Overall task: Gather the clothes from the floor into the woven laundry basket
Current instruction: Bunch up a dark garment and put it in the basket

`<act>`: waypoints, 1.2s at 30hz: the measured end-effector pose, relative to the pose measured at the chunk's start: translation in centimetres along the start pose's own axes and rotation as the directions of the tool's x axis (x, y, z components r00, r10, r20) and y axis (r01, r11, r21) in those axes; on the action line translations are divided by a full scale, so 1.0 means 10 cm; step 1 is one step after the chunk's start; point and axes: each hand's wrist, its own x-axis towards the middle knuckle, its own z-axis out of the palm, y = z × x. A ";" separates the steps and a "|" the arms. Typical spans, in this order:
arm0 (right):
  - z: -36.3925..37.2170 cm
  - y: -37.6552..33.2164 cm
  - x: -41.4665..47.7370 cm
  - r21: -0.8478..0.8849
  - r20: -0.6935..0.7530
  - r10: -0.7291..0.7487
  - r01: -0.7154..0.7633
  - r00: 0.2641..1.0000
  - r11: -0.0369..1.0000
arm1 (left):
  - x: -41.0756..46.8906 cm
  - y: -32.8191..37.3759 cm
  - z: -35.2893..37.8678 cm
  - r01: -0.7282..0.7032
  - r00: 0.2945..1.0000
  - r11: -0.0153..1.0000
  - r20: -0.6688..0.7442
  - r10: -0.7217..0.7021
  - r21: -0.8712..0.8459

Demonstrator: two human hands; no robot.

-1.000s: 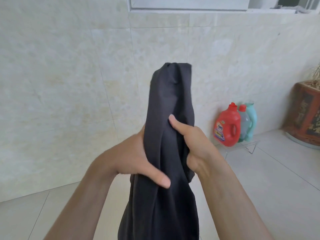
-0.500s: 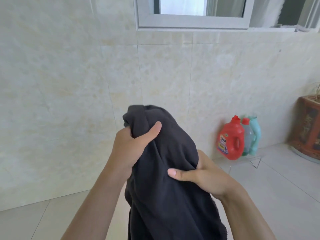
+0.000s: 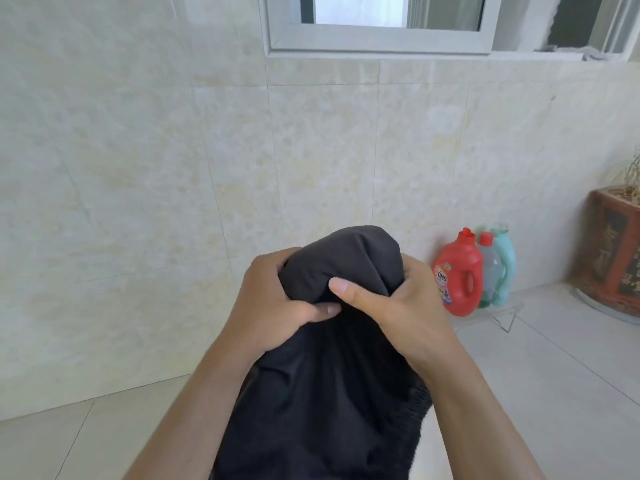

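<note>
- Our fingers (image 3: 349, 289) are curled in tight, with both thumbs pressed into the dark garment (image 3: 329, 393). The left hand (image 3: 273, 306) and right hand (image 3: 398, 306) each clutch a fistful of its bunched top, side by side and almost touching.
- The garment is up off the floor (image 3: 554, 375) and held out in front of us. The rest hangs down between our forearms, and a ribbed, elastic-looking edge shows at the lower right.
- To do this well, we reckon the loose tail should be gathered into the bundle first, so nothing trails on the tiles or gets stepped on.
- The woven laundry basket isn't in view, so we need to look around for it. We let go only once the bundle is over its rim.
- Further out, a red detergent bottle (image 3: 459, 275) stands with two others against the tiled wall (image 3: 138, 168), and there's a planter (image 3: 616, 251) at far right. We give both a wide berth when we turn.
</note>
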 end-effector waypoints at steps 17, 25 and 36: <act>-0.16 0.26 0.13 0.432 -0.193 0.427 -0.314 0.884 0.846 | -0.04 0.17 -0.20 0.279 0.960 0.955 -0.056 -0.275 0.104; 0.06 0.14 0.03 0.741 -0.017 0.401 -0.258 0.916 0.620 | -0.03 -0.01 0.04 0.474 0.817 0.859 0.461 -0.347 -0.193; -0.20 0.42 0.20 -0.335 -0.225 0.085 -0.159 0.971 0.929 | 0.00 -0.13 -0.05 0.290 0.956 0.863 0.163 -0.243 -0.414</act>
